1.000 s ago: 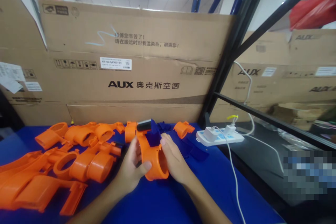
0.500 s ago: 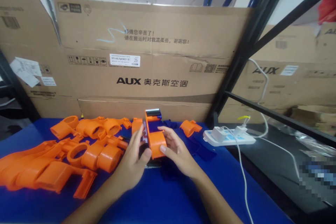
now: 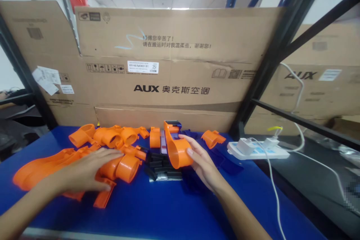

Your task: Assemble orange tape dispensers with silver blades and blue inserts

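Note:
My right hand (image 3: pixel 206 163) grips an orange plastic tape dispenser (image 3: pixel 180 153) by its round hub. The dispenser is held upright, and a dark blue piece shows at its top end. My left hand (image 3: pixel 87 168) has its fingers apart, reaching over a heap of orange tape dispenser bodies (image 3: pixel 127 168) on the left. It hides part of that heap, and I cannot tell whether it touches them. Several black strips (image 3: pixel 161 163) lie in the middle, just left of the held dispenser.
The blue table (image 3: pixel 157 210) carries everything. One orange body (image 3: pixel 213 138) and dark blue parts (image 3: pixel 229 163) lie to the right. A white power strip (image 3: pixel 260 150) with plugs and cables sits at the right edge. Behind stands a cardboard wall (image 3: pixel 182 63) between black rack posts.
My left hand has left the dispenser and swung left over the orange heap. My right hand keeps hold of the dispenser. The view has shifted slightly to the left.

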Tool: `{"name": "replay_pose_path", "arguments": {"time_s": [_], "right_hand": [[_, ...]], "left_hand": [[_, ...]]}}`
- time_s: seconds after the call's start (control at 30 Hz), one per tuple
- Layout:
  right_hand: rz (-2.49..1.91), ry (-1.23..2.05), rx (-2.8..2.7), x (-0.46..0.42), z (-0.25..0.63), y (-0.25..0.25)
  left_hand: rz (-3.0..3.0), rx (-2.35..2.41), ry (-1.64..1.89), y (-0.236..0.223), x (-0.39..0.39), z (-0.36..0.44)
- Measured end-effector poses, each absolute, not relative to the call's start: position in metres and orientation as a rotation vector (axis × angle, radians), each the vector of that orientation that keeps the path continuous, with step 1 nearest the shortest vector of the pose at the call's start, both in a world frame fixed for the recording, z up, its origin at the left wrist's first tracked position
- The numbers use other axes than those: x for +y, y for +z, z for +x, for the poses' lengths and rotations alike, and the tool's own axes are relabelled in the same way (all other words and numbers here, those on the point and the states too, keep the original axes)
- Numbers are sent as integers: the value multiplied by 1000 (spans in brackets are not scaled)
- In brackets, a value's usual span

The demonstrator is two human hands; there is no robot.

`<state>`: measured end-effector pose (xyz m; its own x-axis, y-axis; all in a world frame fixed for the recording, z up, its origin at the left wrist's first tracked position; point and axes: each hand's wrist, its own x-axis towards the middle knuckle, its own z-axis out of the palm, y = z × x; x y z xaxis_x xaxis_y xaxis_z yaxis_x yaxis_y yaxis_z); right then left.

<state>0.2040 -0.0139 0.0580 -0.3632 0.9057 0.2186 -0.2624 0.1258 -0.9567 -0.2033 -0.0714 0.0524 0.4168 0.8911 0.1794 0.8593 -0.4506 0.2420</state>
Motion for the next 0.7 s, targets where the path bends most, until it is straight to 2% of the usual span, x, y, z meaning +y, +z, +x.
{"name": "replay_pose_path", "arguments": {"time_s": [0.13, 0.3, 0.5, 0.6, 0.7], "right_hand": [[-692, 1480, -1389, -15, 202, 58], [-690, 1499, -1395, -15, 201, 56], [-677, 1481, -1418, -14, 201, 55], [-673, 1490, -1422, -14, 201, 56], [-673, 1494, -1409, -14, 201, 56]], "left_hand": [[2498, 1611, 561, 41, -67, -193], [2511, 1664, 651, 49, -61, -186], [2475, 1731, 1091, 70, -55, -187], [2398, 1668, 1255, 68, -55, -167], [2346, 1531, 1272, 52, -58, -132]]}}
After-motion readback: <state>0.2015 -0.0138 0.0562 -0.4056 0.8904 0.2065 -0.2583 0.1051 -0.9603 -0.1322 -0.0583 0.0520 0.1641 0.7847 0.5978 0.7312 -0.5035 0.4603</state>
